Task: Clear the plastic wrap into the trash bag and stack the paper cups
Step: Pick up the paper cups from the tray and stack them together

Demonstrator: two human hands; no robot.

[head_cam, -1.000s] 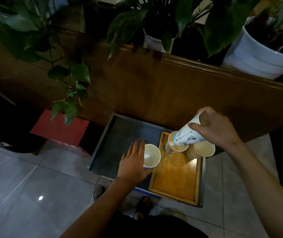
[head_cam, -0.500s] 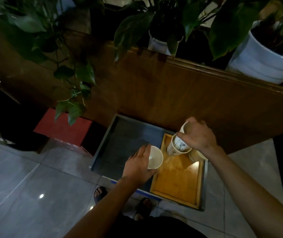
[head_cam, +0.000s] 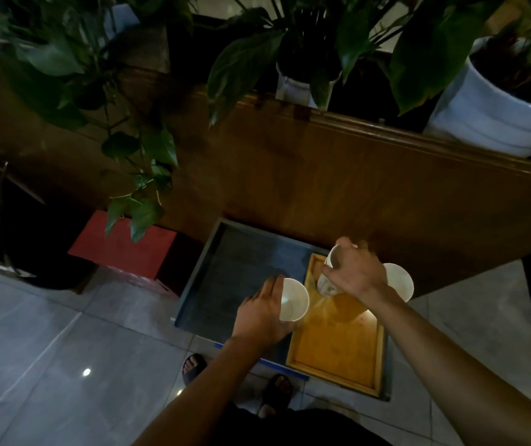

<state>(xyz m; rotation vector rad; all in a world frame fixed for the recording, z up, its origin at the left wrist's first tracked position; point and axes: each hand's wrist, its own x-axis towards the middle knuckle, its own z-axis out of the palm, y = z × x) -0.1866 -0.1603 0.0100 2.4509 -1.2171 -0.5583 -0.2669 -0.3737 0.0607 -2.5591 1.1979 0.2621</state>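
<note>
The right hand (head_cam: 356,274) has pushed its gripped cup (head_cam: 334,256) down into another on the wooden tray (head_cam: 335,346), while the left hand (head_cam: 262,312) grips a third cup (head_cam: 293,299) just beside it.

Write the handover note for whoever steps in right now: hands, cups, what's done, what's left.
Left hand: grips one open cup, upright, over the dark tray.
Right hand: grips a stack of cups at the far end of the wooden tray; how many are nested I cannot tell.
One more loose cup sits beyond the right hand, at the tray's right edge.
Done: stacking is under way.
Left: nest the left hand's cup and the loose cup into the stack.
No plastic wrap or trash bag is clearly visible, so that step cannot be judged.
</note>
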